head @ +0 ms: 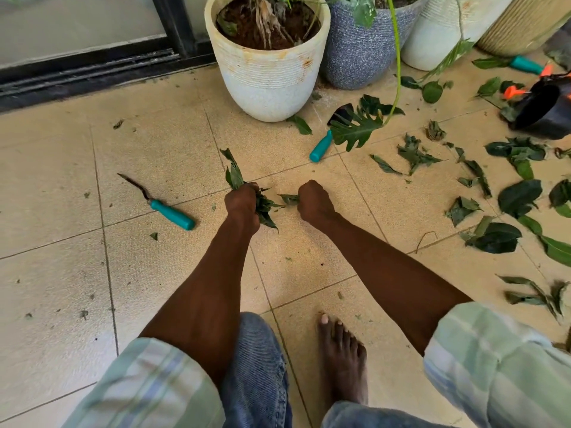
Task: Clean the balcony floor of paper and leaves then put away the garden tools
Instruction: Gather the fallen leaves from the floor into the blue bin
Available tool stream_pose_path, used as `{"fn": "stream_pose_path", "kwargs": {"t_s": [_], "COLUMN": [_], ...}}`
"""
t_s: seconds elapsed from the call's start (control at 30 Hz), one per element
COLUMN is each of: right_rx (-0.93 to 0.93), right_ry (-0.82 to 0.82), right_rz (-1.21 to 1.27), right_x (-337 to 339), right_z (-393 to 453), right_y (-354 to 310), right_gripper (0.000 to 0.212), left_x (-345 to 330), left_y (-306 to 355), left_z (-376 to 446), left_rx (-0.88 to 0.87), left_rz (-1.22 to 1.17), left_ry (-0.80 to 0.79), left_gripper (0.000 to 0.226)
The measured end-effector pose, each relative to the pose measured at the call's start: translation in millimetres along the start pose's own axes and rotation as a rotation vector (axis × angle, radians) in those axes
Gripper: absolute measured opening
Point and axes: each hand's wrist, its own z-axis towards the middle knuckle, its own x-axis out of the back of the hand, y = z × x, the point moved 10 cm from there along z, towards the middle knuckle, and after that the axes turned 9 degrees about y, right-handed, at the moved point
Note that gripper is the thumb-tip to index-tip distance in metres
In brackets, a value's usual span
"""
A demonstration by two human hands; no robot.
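Leaves [506, 196]: many lie at three o'clock; our left hand [242, 208] clenches a bunch [234, 176], our right hand [312, 200] pinches one leaf [289, 198]. We judge the overfull fist may shed pieces when we reach again.

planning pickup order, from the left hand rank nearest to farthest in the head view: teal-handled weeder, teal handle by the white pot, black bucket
1. teal-handled weeder, lying on the tiles just left of the left hand.
2. teal handle, ahead and to the right, near the white pot.
3. black bucket, tipped over at the far right edge.
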Motion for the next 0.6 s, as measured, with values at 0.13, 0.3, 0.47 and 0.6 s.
{"fn": "stream_pose_path", "kwargs": {"t_s": [0.13, 0.3, 0.47, 0.6], "right_rx": [0.216, 0.219, 0.050, -0.152], "right_ry": [0.038, 0.028, 0.135, 0.185], "right_rz": [-0.098, 0.041, 0.266, 0.277], "right_x": [-0.2, 12.3, 50.7, 49.5], "right_z": [-3.9, 24.9, 99.9, 153.5], "right_y": [-17.8, -22.5, -20.2, 0.4], "right_gripper": [0.026, 0.022, 0.025, 0.034], "left_x": [1.5, 3.9, 6.6, 15.3], "left_y": [2.9, -1.1, 1.2, 0.9], "left_z": [3.8, 20.6, 35.9, 50.2], "left_rx": [-0.007, 0.014, 0.012, 0.027], "left_rz": [-0.003, -0.004, -0.002, -0.019], "left_ry": [0.004, 0.016, 0.043, 0.083], "left_gripper": [0.004, 0.006, 0.012, 0.011]}}
